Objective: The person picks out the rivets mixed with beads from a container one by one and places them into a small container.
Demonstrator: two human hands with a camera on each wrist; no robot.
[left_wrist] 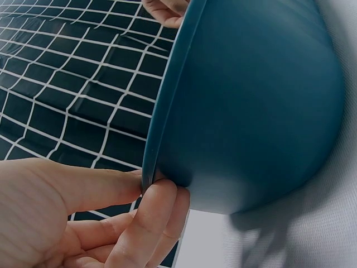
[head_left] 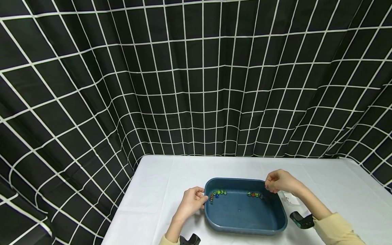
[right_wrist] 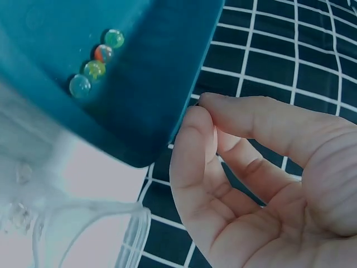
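A dark blue plastic tub (head_left: 239,229) with rounded corners sits on the white cloth. My left hand (head_left: 191,201) pinches its left rim between thumb and fingers. Inside, several glass marbles (head_left: 218,192) curve along the left end, and a short row of marbles (right_wrist: 95,70) lies toward the right end. My right hand (head_left: 280,181) is at the tub's far right corner, its thumb and index fingertips meeting close beside the rim. Whether those fingertips pinch the rim or something small, I cannot tell.
To the right of the tub stands a clear plastic container (head_left: 292,200), partly covered by the right forearm, with small clear pieces (right_wrist: 21,216) in it. A black curtain with a white grid (head_left: 202,102) hangs behind the white-covered table (head_left: 159,190).
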